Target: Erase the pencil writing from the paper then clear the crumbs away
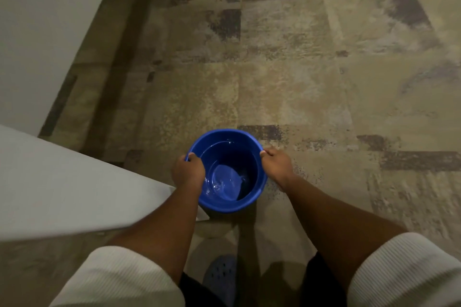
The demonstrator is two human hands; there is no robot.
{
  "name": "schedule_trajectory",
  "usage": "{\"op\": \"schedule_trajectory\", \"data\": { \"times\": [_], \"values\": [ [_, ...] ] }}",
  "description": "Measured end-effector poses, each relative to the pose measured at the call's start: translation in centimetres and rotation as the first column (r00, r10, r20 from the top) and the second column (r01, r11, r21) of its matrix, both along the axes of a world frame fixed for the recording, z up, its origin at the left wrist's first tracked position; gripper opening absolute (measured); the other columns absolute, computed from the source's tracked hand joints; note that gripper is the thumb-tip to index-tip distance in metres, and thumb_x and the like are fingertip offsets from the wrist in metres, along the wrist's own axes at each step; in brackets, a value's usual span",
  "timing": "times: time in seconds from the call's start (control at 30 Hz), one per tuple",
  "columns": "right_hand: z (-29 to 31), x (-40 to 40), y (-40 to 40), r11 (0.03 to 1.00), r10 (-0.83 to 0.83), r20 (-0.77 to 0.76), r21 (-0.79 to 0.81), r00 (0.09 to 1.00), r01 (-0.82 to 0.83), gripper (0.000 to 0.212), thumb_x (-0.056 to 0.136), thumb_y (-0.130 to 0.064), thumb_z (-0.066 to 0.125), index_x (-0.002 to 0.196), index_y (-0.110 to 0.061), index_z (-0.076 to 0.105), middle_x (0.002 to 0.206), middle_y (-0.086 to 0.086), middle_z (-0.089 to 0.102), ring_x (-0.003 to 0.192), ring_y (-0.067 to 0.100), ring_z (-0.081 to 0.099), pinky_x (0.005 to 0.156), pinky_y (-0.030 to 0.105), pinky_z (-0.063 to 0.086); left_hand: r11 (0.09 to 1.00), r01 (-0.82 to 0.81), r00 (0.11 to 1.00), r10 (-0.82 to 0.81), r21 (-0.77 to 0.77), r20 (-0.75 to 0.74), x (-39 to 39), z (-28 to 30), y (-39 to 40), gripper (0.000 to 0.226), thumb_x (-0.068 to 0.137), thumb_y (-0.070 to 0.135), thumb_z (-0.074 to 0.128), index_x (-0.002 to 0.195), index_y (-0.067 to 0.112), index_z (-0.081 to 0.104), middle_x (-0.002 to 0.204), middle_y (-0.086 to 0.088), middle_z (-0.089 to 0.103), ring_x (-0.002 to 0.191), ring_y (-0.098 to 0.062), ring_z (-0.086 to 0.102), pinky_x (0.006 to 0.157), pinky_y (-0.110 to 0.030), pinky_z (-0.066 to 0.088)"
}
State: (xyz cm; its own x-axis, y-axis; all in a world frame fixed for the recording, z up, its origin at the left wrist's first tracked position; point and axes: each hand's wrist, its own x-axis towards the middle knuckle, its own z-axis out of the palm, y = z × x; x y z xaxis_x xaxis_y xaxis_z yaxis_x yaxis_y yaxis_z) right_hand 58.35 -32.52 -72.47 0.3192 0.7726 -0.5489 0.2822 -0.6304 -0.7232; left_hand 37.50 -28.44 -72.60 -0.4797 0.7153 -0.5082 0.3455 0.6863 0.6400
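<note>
Currently left hand [187,169] and right hand [275,163] clench opposite rims of round blue plastic bucket [245,203], shallow water [225,185] inside.

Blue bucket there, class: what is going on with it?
A person holds a round blue plastic bucket by its rim, left hand on one side, right hand on the other. A little water sits inside. It is over a patterned beige carpet, beside a white surface. No paper or eraser shows.

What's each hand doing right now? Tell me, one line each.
Left hand: grips the left rim of the blue bucket, fingers curled over it.
Right hand: grips the bucket's right rim.
</note>
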Motion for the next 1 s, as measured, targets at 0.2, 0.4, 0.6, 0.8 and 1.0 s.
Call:
{"op": "schedule_trajectory", "data": {
  "times": [0.2, 0.4, 0.6, 0.8, 1.0],
  "values": [
    [-3.9, -0.2, 0.5, 1.0, 0.015, -0.002, -0.006, 1.0, -0.015, 0.03, 0.099, -0.023, 0.046, 0.106, -0.012, 0.072, 0.089, 0.009, 0.071, 0.08, 0.024, 0.068, 0.078, 0.045, 0.059, 1.0, -0.008, 1.0, 0.008, -0.006, 0.01, -0.2, -4.2, 0.1, 0.037, 0.108, 0.032, 0.043, 0.122, 0.009, 0.068, 0.105, -0.011, 0.069, 0.088, -0.022, 0.065, 0.074, -0.036, 0.051],
    [-5.8, -0.1, 0.5, 1.0, 0.007, -0.025, -0.014, 1.0, -0.007, 0.029, 0.1, -0.024, 0.047, 0.112, -0.013, 0.071, 0.091, 0.008, 0.072, 0.081, 0.022, 0.069, 0.079, 0.043, 0.059, 0.998, -0.057, 0.998, 0.057, -0.018, 0.024, -0.1, -6.3, 0.0, 0.036, 0.108, 0.032, 0.042, 0.115, 0.009, 0.07, 0.092, -0.008, 0.068, 0.074, -0.017, 0.062, 0.063, -0.031, 0.048],
    [-6.9, -0.3, 0.3, 0.998, 0.011, -0.059, -0.058, 0.998, -0.014, 0.032, 0.101, -0.029, 0.047, 0.114, -0.013, 0.071, 0.097, 0.009, 0.072, 0.088, 0.024, 0.068, 0.086, 0.045, 0.056, 0.998, -0.068, 0.998, 0.068, 0.003, 0.016, -0.3, -7.6, -0.2, 0.038, 0.109, 0.034, 0.042, 0.118, 0.009, 0.069, 0.092, -0.009, 0.068, 0.071, -0.015, 0.06, 0.06, -0.03, 0.045],
    [-6.8, -0.9, 0.4, 0.99, 0.008, -0.03, -0.14, 1.0, -0.013, 0.047, 0.1, -0.037, 0.047, 0.132, -0.003, 0.052, 0.118, 0.013, 0.062, 0.104, 0.027, 0.061, 0.086, 0.036, 0.049, 1.0, -0.001, 0.999, 0.001, -0.007, -0.048, 0.8, -6.9, -1.0, 0.051, 0.109, 0.041, 0.04, 0.151, 0.012, 0.047, 0.141, -0.015, 0.058, 0.123, -0.033, 0.061, 0.103, -0.05, 0.051],
    [-2.8, -0.8, -0.3, 0.985, 0.151, 0.158, -0.113, 0.976, -0.134, 0.061, 0.1, -0.04, 0.044, 0.148, -0.004, 0.032, 0.152, 0.016, 0.036, 0.139, 0.033, 0.035, 0.112, 0.044, 0.033, 0.953, 0.303, 0.936, -0.3, -0.013, -0.187, 1.9, -2.3, -1.7, 0.05, 0.112, 0.038, 0.031, 0.155, 0.015, 0.043, 0.153, -0.013, 0.05, 0.141, -0.033, 0.046, 0.116, -0.053, 0.038]
  ]
}}
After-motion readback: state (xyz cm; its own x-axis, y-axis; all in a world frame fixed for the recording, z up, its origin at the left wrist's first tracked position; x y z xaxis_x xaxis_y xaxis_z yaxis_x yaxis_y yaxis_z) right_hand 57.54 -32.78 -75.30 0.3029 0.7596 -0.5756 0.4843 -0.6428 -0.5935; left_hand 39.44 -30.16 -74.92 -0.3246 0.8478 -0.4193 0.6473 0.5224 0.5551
